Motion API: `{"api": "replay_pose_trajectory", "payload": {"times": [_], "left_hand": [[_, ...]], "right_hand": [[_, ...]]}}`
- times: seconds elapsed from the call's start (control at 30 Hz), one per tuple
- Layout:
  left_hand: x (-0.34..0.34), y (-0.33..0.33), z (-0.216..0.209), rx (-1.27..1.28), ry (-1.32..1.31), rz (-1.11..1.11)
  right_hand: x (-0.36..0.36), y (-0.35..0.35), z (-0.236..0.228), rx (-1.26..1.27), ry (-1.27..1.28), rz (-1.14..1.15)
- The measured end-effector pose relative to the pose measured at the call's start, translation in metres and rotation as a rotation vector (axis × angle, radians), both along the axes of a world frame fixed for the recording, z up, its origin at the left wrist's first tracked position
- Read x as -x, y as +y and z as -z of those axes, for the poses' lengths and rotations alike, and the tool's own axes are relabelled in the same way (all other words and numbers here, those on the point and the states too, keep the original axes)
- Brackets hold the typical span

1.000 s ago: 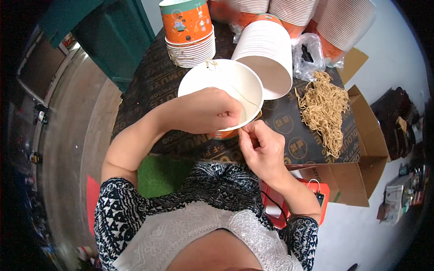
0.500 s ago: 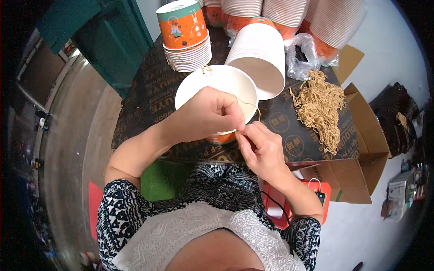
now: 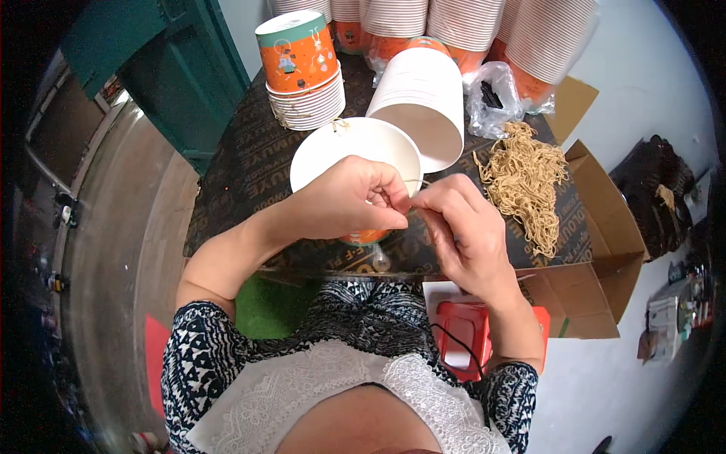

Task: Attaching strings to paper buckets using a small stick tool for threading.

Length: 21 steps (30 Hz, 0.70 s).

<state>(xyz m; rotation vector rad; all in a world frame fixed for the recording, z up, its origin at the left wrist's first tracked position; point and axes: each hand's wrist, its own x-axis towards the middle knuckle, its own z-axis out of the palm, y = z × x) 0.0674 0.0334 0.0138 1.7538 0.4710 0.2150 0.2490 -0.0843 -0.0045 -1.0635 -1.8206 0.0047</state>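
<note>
A paper bucket point(image 3: 318, 155), white inside and orange outside, stands before me on the table. A short tan cord point(image 3: 342, 125) is looped at its far rim. Over the near rim, my left hand point(image 3: 352, 195) pinches a thin tan string point(image 3: 416, 181), its fingers curled. My right hand point(image 3: 470, 231) meets it fingertip to fingertip, closed on the same string. The two hands cover most of the string and the bucket's near rim. To the right lies a tangled heap of tan strings point(image 3: 525, 185).
Behind the bucket, a white stack of buckets point(image 3: 420, 91) lies on its side. An upright stack point(image 3: 302, 72) stands at the back left. Bagged bucket stacks point(image 3: 469, 26) line the wall. A cardboard box point(image 3: 605, 212) is at the table's right; a red stool point(image 3: 469, 340) stands below.
My right hand has lifted away from the near rim and turned, moving slightly right. My left fingers have opened out a little, still at the string. The view has shifted slightly.
</note>
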Motion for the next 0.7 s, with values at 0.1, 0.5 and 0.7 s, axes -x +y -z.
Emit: {"api": "replay_pose_trajectory", "payload": {"times": [0.1,0.5,0.7], "left_hand": [[-0.005,-0.002,0.002,-0.084,-0.013,0.003],[0.000,0.007,-0.002,0.128,-0.099,-0.036],[-0.001,0.006,-0.002,0.126,-0.091,-0.032]], "right_hand": [[0.001,0.012,-0.005,-0.030,0.008,-0.076],[-0.003,0.014,0.018,-0.011,-0.021,0.015],[0.000,0.018,0.028,-0.037,0.022,0.017]]}}
